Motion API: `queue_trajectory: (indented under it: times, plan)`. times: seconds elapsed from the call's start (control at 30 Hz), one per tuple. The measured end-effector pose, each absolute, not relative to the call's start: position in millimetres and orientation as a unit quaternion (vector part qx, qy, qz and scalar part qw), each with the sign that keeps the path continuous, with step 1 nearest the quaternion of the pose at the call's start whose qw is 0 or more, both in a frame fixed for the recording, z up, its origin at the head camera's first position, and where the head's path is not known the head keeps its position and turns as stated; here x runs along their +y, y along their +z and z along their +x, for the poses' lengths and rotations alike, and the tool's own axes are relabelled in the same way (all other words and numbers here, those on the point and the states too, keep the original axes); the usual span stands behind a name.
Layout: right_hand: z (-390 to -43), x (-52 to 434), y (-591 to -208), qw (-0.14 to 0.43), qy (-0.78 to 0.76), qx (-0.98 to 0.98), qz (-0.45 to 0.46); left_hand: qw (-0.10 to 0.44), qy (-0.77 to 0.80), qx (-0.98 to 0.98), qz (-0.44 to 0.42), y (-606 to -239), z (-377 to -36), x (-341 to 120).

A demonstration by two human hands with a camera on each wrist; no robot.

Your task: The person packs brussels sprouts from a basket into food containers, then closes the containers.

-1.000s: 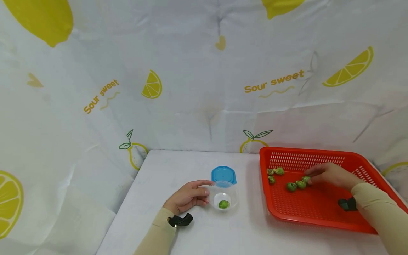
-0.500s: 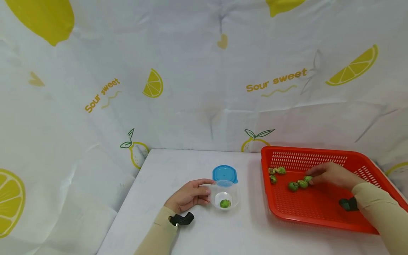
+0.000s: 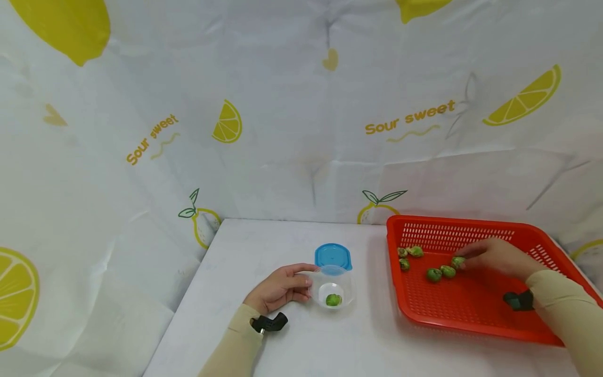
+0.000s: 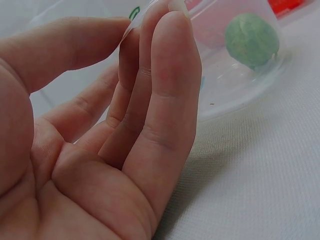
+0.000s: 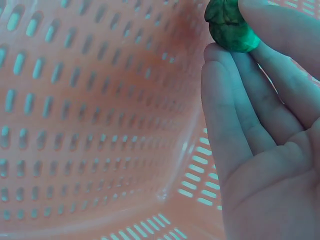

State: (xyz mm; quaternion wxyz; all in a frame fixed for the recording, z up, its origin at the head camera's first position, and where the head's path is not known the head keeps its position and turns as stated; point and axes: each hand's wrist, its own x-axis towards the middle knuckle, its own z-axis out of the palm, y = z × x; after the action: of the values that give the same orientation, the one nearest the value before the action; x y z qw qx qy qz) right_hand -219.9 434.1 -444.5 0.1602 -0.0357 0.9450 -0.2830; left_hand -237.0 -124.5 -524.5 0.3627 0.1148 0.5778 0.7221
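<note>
My left hand (image 3: 282, 288) pinches the rim of a clear plastic tub (image 3: 346, 293) between thumb and fingers, seen close up in the left wrist view. One green Brussels sprout (image 3: 333, 300) lies in the tub. Over the red basket, my right hand (image 3: 499, 257) holds another Brussels sprout (image 5: 230, 27) between its thumb and fingertips. Two loose sprouts (image 3: 440, 273) lie on the basket floor just left of that hand.
The red perforated basket (image 3: 471, 330) stands on the right of the white table (image 3: 301, 351). Several paler sprouts (image 3: 410, 254) sit in its back left corner. A blue lid (image 3: 332, 255) lies behind the tub. A lemon-print cloth (image 3: 292, 157) hangs behind the table.
My right hand has shifted slightly right with the sprout, which now sits apart from the two beside it. My left hand keeps its hold on the tub.
</note>
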Motion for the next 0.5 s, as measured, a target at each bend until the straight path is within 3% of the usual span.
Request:
queue_trajectory:
  times: [0.5]
  plan:
    - [-202.7,403.2,-401.8,0.123,-0.277,0.953,-0.024,0.355,0.72,0.584,0.115,-524.9,-236.0,-123.6]
